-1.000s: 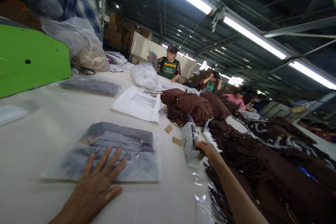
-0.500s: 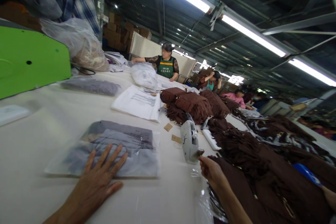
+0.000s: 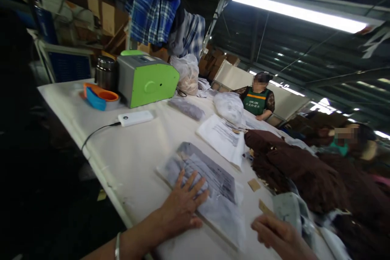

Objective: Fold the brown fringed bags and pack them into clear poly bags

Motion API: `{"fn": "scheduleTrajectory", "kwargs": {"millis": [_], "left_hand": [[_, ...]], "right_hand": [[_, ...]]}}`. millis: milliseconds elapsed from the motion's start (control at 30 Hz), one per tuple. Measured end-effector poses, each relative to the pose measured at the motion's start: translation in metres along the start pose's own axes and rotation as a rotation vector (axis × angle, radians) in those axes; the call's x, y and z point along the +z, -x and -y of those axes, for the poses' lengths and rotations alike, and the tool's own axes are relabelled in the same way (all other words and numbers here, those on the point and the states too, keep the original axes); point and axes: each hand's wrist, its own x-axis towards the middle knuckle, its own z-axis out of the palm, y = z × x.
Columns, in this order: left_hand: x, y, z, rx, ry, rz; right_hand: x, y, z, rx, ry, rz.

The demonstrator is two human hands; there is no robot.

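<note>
My left hand point(image 3: 185, 195) lies flat with fingers spread on a clear plastic bag point(image 3: 224, 219) with a folded grey garment point(image 3: 210, 166) inside. A bracelet is on that wrist. My right hand point(image 3: 274, 231) is at the lower right, fingers curled and pressed together, beside a light grey tape dispenser point(image 3: 288, 207). What those fingers pinch, if anything, is too blurred to make out. Small brown card tags point(image 3: 254, 185) lie between the bag and the dispenser.
Brown fringed pieces point(image 3: 304, 166) are heaped on the right. White printed bags point(image 3: 222, 138) lie beyond my bag. Left and back hold a power bank point(image 3: 135, 118) with cable, an orange tape roll point(image 3: 102, 93), a flask point(image 3: 105, 74) and a green-grey machine point(image 3: 149, 79). A co-worker point(image 3: 257, 97) stands across the table.
The view has swung left, bringing the machine, flask and table edge into sight. My right hand has come away from the dispenser's cutting edge toward the bag. My left hand stays on the bag.
</note>
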Motion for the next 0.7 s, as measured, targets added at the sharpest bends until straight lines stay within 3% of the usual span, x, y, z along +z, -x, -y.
{"fn": "scheduleTrajectory", "kwargs": {"millis": [133,200,267,367,500,600,700], "left_hand": [[0.003,0.002,-0.002,-0.008,0.040,-0.025],[0.006,0.002,-0.002,-0.020,0.060,-0.028],[0.008,0.002,-0.002,-0.012,0.069,-0.040],[0.010,0.004,-0.001,0.006,0.059,-0.062],[0.010,0.005,0.001,0.035,0.051,-0.069],[0.013,0.005,0.003,0.051,0.049,-0.067],[0.021,0.002,0.006,0.051,0.047,-0.069]], "right_hand": [[0.036,-0.069,0.134,-0.376,0.157,0.301],[0.054,-0.108,0.177,-0.474,0.408,0.381],[0.072,-0.145,0.202,-0.515,0.676,0.410],[0.100,-0.188,0.218,-0.533,0.868,0.424],[0.127,-0.218,0.224,-0.593,1.011,0.417],[0.123,-0.229,0.219,-0.668,1.013,0.338],[0.101,-0.233,0.201,-0.678,0.952,0.210]]}}
